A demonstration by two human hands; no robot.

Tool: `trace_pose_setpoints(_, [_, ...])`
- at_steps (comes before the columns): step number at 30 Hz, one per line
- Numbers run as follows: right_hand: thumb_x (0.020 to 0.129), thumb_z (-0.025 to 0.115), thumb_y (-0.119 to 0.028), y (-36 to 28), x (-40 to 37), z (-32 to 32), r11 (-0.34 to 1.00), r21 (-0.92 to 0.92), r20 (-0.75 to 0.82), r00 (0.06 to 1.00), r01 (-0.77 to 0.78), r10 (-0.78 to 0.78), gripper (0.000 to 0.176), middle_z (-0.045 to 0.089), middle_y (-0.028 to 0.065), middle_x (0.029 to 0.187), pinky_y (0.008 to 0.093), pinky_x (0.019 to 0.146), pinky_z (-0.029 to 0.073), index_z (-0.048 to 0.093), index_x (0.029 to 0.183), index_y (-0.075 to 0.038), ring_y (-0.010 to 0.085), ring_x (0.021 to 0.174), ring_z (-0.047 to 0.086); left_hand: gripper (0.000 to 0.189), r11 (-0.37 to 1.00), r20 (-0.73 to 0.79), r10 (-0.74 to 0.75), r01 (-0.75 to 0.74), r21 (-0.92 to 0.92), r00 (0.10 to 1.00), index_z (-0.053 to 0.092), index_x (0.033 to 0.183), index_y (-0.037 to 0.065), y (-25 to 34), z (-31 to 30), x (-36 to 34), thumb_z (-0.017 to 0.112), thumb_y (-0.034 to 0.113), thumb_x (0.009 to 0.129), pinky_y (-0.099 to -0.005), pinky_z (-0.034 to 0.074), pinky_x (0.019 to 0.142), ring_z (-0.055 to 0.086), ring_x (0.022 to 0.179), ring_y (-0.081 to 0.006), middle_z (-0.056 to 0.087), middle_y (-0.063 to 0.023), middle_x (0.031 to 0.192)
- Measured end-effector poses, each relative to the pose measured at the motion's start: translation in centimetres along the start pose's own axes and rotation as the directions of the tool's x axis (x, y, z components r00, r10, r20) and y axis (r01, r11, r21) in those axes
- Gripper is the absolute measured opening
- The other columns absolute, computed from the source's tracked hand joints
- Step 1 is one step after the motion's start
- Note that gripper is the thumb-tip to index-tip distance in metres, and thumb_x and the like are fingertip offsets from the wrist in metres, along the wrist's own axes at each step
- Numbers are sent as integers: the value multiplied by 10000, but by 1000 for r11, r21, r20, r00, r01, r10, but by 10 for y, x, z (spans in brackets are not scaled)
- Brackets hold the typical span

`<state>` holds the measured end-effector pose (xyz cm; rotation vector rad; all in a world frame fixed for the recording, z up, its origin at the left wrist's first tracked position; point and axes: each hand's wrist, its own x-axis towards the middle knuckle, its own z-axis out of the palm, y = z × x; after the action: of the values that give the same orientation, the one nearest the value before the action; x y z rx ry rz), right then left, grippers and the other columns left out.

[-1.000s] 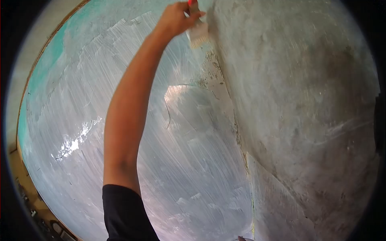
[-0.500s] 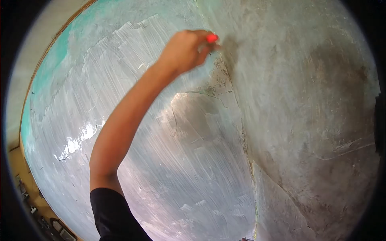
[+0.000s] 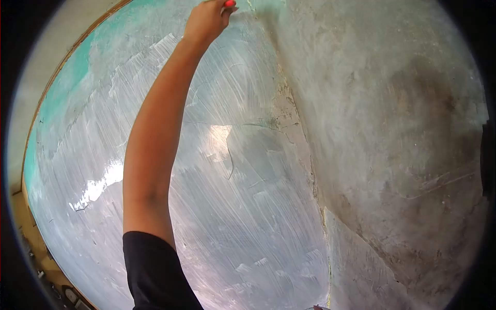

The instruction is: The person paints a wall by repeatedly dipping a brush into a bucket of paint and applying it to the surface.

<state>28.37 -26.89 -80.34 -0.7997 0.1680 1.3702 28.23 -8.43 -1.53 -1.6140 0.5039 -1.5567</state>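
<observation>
My left hand is raised at the top edge of the view, in front of a wall streaked with whitish coating. Its fingers are closed around something with a small bright red end; the rest of that thing is hidden by the hand or out of frame. The bare forearm rises from a black sleeve at the lower left. My right hand does not show clearly; a tiny pinkish-dark shape at the bottom edge is too small to make out.
A rough vertical seam with chipped plaster divides the streaked surface from a darker, stained wall. Green paint shows at the upper left beside a brown edging strip. Blurred items stand at the lower left.
My left hand has moved up and to the left, away from the seam to the top edge, still gripping the red-ended thing. The forearm is now more upright.
</observation>
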Motion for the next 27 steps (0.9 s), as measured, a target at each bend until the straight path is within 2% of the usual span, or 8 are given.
trace_pose_setpoints(2, [960,590,-482,8,12,-9,999,41,84,996,-32,28,413,390,-59,538,254,411,234,496,674,-200,76,421,287,134,995,78,41,-48,83,996,714,976,81,1,4,-23,652,153,881,-390,551,769,701,868,-325,727,-110,963])
trace_pose_setpoints(6, [963,588,-479,20,15,-22,999,-16,87,996,-36,37,405,391,-65,540,251,412,225,497,686,-197,72,422,284,173,979,239,36,13,-202,970,684,954,82,94,-11,-95,640,-5,811,-362,562,747,698,860,-304,716,-78,974])
trace_pose_setpoints(11, [966,566,-489,39,-5,-25,1000,26,61,998,-10,8,418,401,-47,532,251,389,220,507,696,-176,80,403,276,113,931,476,256,-82,-355,841,633,868,78,226,-55,-184,726,94,805,-342,560,616,690,781,-241,697,-25,932])
trace_pose_setpoints(17, [967,534,-502,39,-39,-7,998,65,0,1000,6,-6,432,417,-18,529,245,359,209,530,711,-155,90,376,269,127,845,563,86,239,-478,822,631,870,88,287,-114,-229,741,141,833,-329,516,508,663,659,-234,674,-51,858])
trace_pose_setpoints(19, [970,534,-481,44,-31,-19,997,76,-47,999,24,-20,420,426,-11,534,244,361,214,533,714,-149,94,376,269,135,754,688,-28,467,-461,726,653,885,61,303,-147,-236,747,150,844,-322,511,497,656,602,-233,673,-75,815])
trace_pose_setpoints(21, [976,526,-461,50,-26,-31,995,97,166,986,0,-16,410,449,-3,553,239,367,229,552,730,-134,93,394,298,137,595,697,-203,652,-470,687,669,876,32,326,-172,-262,744,146,860,-314,508,510,649,574,-206,678,-83,777])
trace_pose_setpoints(25, [977,525,-449,38,-71,5,992,124,83,997,-4,-6,396,470,4,580,239,378,252,572,763,-119,95,414,324,213,286,830,-447,932,-221,334,644,831,14,395,-225,-340,730,200,888,-304,479,481,604,480,-209,647,-86,644])
trace_pose_setpoints(27, [973,534,-427,35,-84,8,986,163,184,983,-43,12,366,486,9,600,238,387,279,585,796,-110,103,430,346,233,-41,820,-573,998,-50,18,641,828,-10,432,-248,-359,713,197,906,-298,486,504,609,487,-159,637,-89,595])
